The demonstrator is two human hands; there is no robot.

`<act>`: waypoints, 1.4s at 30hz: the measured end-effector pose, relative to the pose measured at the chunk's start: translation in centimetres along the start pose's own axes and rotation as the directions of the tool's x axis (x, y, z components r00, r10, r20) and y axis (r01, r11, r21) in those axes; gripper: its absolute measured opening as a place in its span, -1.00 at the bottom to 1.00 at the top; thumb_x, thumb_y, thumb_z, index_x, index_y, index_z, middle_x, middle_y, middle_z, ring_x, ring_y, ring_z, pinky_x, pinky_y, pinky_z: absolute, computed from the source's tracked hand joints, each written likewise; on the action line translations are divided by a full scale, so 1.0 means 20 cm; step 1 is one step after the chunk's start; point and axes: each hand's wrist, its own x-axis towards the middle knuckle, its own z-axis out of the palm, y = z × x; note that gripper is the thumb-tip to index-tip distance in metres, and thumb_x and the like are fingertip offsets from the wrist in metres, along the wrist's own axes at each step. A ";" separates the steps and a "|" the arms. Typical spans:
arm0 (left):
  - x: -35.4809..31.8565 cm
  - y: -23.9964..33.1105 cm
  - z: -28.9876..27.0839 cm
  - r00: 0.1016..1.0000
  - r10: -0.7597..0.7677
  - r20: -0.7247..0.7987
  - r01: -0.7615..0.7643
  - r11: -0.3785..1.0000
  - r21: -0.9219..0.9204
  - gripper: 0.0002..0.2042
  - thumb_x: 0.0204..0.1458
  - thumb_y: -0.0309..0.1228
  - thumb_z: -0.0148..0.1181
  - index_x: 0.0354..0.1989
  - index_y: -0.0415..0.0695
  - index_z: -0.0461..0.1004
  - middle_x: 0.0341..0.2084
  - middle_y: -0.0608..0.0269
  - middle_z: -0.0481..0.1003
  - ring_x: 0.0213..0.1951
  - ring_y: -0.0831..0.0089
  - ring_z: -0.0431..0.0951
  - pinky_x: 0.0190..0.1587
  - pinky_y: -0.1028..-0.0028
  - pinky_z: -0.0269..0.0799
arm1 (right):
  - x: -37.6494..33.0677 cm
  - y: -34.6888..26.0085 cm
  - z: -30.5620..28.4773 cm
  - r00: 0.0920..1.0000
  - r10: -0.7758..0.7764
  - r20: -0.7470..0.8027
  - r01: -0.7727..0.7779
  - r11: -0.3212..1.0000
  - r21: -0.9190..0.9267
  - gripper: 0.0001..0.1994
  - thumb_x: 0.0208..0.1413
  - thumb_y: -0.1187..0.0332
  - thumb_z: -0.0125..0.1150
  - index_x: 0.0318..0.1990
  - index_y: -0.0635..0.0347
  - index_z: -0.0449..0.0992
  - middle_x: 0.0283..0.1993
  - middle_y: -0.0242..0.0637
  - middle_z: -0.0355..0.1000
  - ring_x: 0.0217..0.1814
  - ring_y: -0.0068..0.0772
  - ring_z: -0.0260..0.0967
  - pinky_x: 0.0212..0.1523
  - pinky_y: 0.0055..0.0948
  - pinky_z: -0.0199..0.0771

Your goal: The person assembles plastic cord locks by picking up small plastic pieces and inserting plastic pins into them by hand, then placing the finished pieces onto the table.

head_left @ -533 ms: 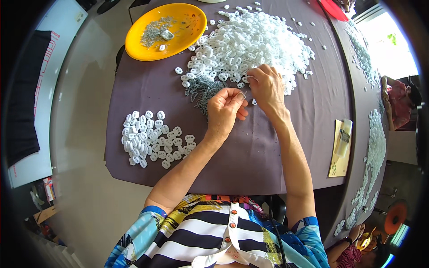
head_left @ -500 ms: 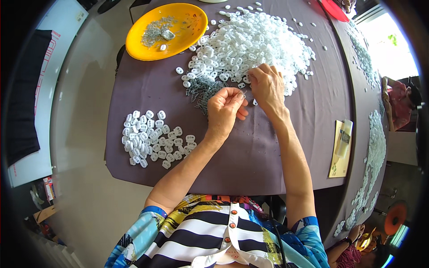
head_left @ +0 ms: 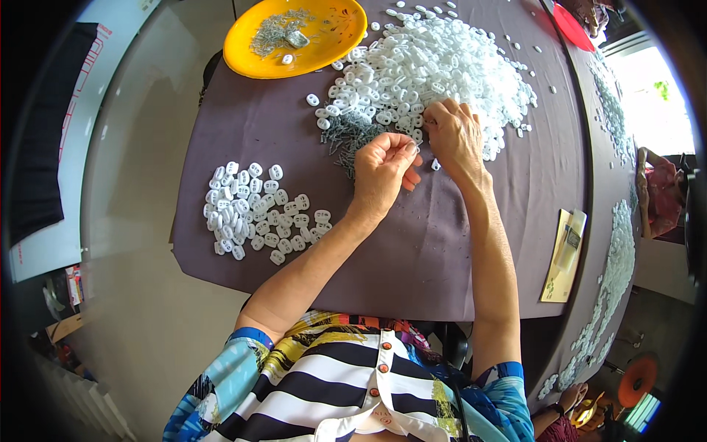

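My left hand [head_left: 383, 171] is closed in a pinch, with a small, thin, shiny piece [head_left: 417, 147] at its thumb and fingertips. Just right of it, my right hand [head_left: 455, 144] reaches the near edge of a big heap of small white oval plastic pieces with two holes [head_left: 449, 62]. Its fingers are bent together, and whatever they hold is hidden. Beside my left hand lies a tangle of small grey metal springs [head_left: 352, 135]. One loose white piece [head_left: 436, 165] rests under my right wrist. Farther left, several similar white pieces [head_left: 243, 210] form a smaller pile.
A yellow plate [head_left: 324, 55] with small metal parts stands at the back left. To the right lie a tan card [head_left: 556, 283] and a clear packet [head_left: 569, 243]. More white pieces [head_left: 615, 265] cover an adjoining table, where other people's arms [head_left: 644, 191] show.
The whole view has shifted slightly, moving the heap and plate right and up in the picture. Both hands keep nearly the same pose, the right one still at the heap's edge.
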 end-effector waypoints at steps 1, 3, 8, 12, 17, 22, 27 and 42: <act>0.00 0.00 0.00 1.000 0.000 -0.002 0.000 1.000 0.000 -0.88 0.01 -0.45 0.07 -0.37 -0.26 0.41 -0.59 0.20 0.46 -0.68 0.57 0.43 -0.66 0.63 0.36 | 0.00 0.00 0.00 1.000 -0.001 0.011 0.001 1.000 0.003 -0.88 -0.19 0.44 0.16 -0.40 0.06 0.49 -0.34 -0.37 0.41 -0.24 -0.26 0.30 -0.17 -0.34 0.22; 0.00 -0.01 0.00 1.000 0.015 0.006 -0.015 1.000 0.008 -0.88 0.00 -0.44 0.08 -0.37 -0.25 0.41 -0.59 0.21 0.46 -0.68 0.58 0.42 -0.66 0.64 0.35 | 0.00 0.01 0.01 1.000 0.002 0.001 -0.002 1.000 0.029 -0.87 -0.18 0.44 0.16 -0.38 0.07 0.48 -0.34 -0.35 0.41 -0.23 -0.25 0.30 -0.16 -0.33 0.22; 0.00 0.00 0.00 1.000 -0.002 0.011 0.002 1.000 0.009 -0.87 0.00 -0.44 0.08 -0.36 -0.26 0.41 -0.59 0.20 0.47 -0.68 0.57 0.43 -0.66 0.63 0.36 | 0.01 0.02 0.00 0.999 0.012 0.046 -0.014 0.999 0.038 -0.85 -0.17 0.43 0.17 -0.36 0.09 0.45 -0.32 -0.32 0.40 -0.20 -0.21 0.29 -0.15 -0.30 0.22; 0.01 -0.01 0.00 1.000 -0.008 0.021 0.007 1.000 0.004 -0.86 0.00 -0.44 0.08 -0.36 -0.27 0.42 -0.59 0.19 0.47 -0.68 0.57 0.43 -0.66 0.63 0.36 | 0.01 0.02 0.00 0.999 -0.017 0.042 0.017 1.000 0.004 -0.84 -0.18 0.43 0.17 -0.35 0.11 0.44 -0.32 -0.29 0.40 -0.21 -0.20 0.30 -0.16 -0.29 0.24; 0.01 -0.01 0.00 1.000 -0.004 0.017 0.004 1.000 0.014 -0.86 0.00 -0.43 0.09 -0.36 -0.27 0.42 -0.59 0.19 0.47 -0.68 0.56 0.43 -0.66 0.63 0.37 | 0.00 0.02 -0.01 0.998 -0.048 0.045 0.044 0.996 0.072 -0.85 -0.18 0.46 0.16 -0.36 0.12 0.43 -0.35 -0.28 0.40 -0.23 -0.19 0.30 -0.17 -0.27 0.24; 0.00 0.00 0.01 1.000 -0.006 0.007 0.006 1.000 -0.002 -0.92 0.00 -0.48 0.06 -0.41 -0.24 0.41 -0.60 0.25 0.46 -0.69 0.61 0.41 -0.69 0.67 0.31 | -0.02 0.03 -0.04 0.994 -0.078 -0.071 0.094 0.962 0.258 -0.86 -0.15 0.53 0.13 -0.35 0.19 0.49 -0.41 -0.30 0.44 -0.39 -0.31 0.40 -0.37 -0.40 0.37; -0.02 0.02 0.02 1.000 -0.005 0.031 0.005 1.000 -0.027 -0.92 -0.01 -0.49 0.08 -0.42 -0.25 0.43 -0.60 0.28 0.45 -0.66 0.61 0.42 -0.66 0.66 0.32 | -0.19 -0.02 -0.14 0.874 0.399 0.279 -0.452 0.456 0.766 -0.88 0.01 0.48 0.11 -0.27 0.24 0.50 -0.43 -0.42 0.41 -0.45 -0.65 0.37 -0.46 -0.60 0.40; -0.01 -0.04 0.02 0.995 -0.037 0.094 0.026 0.993 0.118 -0.89 -0.04 -0.49 0.10 -0.37 -0.28 0.42 -0.59 0.25 0.45 -0.66 0.60 0.41 -0.64 0.63 0.36 | -0.36 -0.07 -0.06 0.844 0.395 0.363 -0.293 -0.227 0.929 -0.85 0.06 0.48 0.07 -0.21 0.30 0.44 -0.36 -0.33 0.43 -0.34 -0.54 0.42 -0.27 -0.53 0.49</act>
